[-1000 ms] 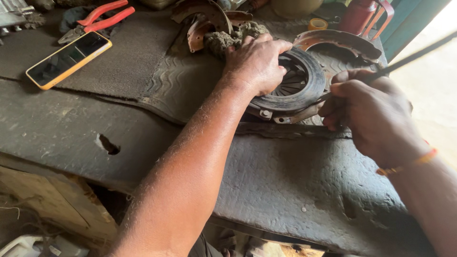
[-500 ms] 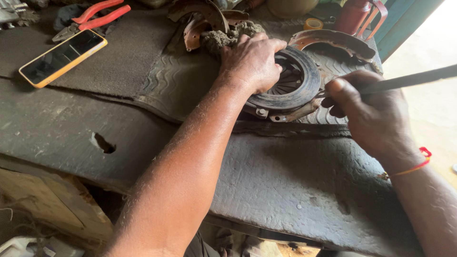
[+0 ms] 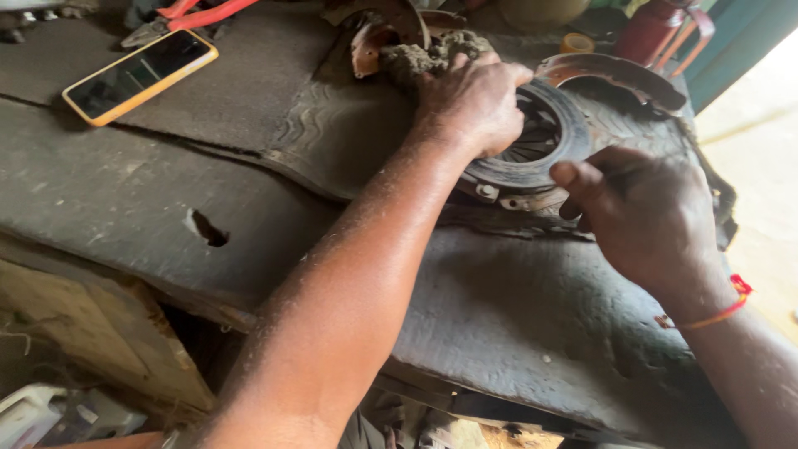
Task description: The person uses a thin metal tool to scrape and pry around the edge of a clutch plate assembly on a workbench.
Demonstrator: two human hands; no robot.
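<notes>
Round dark steel clutch pressure plate (image 3: 540,141) lain flat on black rubber mat (image 3: 515,333), at 1 o'clock of bench. Left hand (image 3: 474,104) pressed palm-down on rim, fingers spread. Right hand (image 3: 644,216) curled at plate's 4 o'clock edge; whether anything is pinched cannot be told. Plate judged heavy, rigid, greasy; best gripped by outer rim.

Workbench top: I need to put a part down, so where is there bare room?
Bare patches on the workbench: the dark mat between the phone and the left hand, and the near stretch below the right hand. Crowded: the far edge, with pliers, rusty parts and the clutch disc.
</notes>
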